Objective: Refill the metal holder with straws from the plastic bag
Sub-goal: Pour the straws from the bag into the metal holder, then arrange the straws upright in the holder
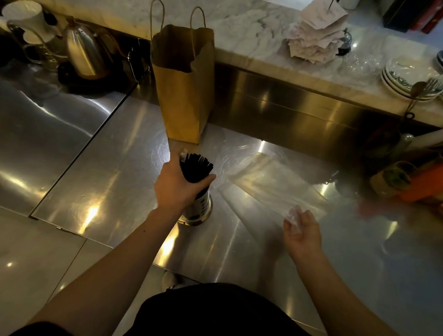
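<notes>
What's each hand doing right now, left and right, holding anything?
Left hand: closed around the bundle of black straws standing in the shiny metal cylinder holder.
Right hand: fingers loosely pinching the near end of the clear plastic bag.

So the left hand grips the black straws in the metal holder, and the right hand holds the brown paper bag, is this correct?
Not quite. In the head view the right hand holds the clear plastic bag lying on the steel counter; the brown paper bag stands untouched behind. The left hand does grip the black straws in the metal holder.
</notes>
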`<action>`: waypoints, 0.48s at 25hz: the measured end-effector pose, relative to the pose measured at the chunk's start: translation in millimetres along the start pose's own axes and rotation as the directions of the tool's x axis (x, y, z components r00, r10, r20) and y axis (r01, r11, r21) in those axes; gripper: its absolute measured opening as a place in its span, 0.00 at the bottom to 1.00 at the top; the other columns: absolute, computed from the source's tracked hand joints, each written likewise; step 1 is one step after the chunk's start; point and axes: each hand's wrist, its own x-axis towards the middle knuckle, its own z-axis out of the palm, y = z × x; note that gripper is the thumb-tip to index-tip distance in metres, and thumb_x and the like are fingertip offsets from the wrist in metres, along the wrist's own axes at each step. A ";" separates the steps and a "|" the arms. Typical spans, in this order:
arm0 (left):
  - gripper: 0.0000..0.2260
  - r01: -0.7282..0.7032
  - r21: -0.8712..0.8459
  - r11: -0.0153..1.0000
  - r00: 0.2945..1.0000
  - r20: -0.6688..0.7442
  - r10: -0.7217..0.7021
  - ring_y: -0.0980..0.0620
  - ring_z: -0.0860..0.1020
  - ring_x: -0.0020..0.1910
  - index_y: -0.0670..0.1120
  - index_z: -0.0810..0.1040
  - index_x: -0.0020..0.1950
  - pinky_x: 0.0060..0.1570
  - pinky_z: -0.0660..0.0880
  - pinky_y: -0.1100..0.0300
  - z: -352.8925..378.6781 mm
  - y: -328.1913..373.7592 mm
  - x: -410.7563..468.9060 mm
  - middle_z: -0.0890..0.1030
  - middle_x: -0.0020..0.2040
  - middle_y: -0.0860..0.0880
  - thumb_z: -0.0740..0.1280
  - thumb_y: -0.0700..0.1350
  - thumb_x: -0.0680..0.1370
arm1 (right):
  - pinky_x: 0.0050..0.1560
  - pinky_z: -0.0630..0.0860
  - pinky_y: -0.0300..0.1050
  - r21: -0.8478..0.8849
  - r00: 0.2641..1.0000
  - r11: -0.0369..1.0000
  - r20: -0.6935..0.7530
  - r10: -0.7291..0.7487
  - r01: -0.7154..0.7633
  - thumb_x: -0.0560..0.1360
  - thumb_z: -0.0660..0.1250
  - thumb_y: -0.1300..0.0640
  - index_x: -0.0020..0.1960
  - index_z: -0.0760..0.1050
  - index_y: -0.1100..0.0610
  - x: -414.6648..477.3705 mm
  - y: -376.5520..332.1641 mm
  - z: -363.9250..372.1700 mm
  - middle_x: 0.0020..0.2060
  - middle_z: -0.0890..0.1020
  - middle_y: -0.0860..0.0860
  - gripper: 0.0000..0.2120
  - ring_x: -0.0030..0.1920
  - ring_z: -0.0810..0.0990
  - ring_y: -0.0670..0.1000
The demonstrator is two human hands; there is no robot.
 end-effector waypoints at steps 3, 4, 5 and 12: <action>0.42 0.000 -0.023 1.000 1.000 0.002 0.000 0.43 0.76 0.62 0.53 0.61 0.72 0.58 0.76 0.45 -0.1 0.0 -0.4 0.76 0.64 0.47 0.74 0.67 0.64 | 0.28 0.78 0.36 -0.121 0.999 0.992 -0.029 -0.022 0.018 0.81 0.58 0.63 0.48 0.71 0.53 0.4 8.7 -4.5 0.47 0.80 0.50 0.07 0.41 0.82 0.47; 0.43 0.002 -0.025 1.000 1.000 0.006 -0.002 0.42 0.76 0.63 0.53 0.61 0.72 0.59 0.76 0.44 -0.3 -0.6 -0.2 0.76 0.64 0.47 0.74 0.67 0.64 | 0.30 0.78 0.38 -0.148 0.998 0.989 -0.069 -0.011 0.000 0.81 0.58 0.63 0.49 0.71 0.53 2.8 11.1 -7.7 0.47 0.79 0.49 0.07 0.43 0.80 0.47; 0.43 0.003 -0.027 1.000 1.000 0.009 -0.003 0.42 0.76 0.63 0.53 0.61 0.72 0.59 0.76 0.43 -0.2 -0.8 -0.4 0.76 0.65 0.47 0.73 0.67 0.64 | 0.33 0.79 0.41 -0.174 0.995 0.985 -0.102 -0.006 -0.012 0.81 0.58 0.63 0.52 0.72 0.54 4.9 13.5 -10.8 0.48 0.79 0.49 0.07 0.45 0.80 0.48; 0.43 -0.010 -0.024 1.000 1.000 0.014 0.010 0.42 0.76 0.63 0.54 0.61 0.72 0.58 0.76 0.43 -0.5 0.1 -1.4 0.76 0.65 0.47 0.73 0.68 0.64 | 0.40 0.78 0.40 -0.426 0.974 0.891 -0.215 0.070 -0.158 0.80 0.62 0.65 0.46 0.69 0.60 12.1 23.5 -15.8 0.33 0.71 0.55 0.04 0.30 0.77 0.43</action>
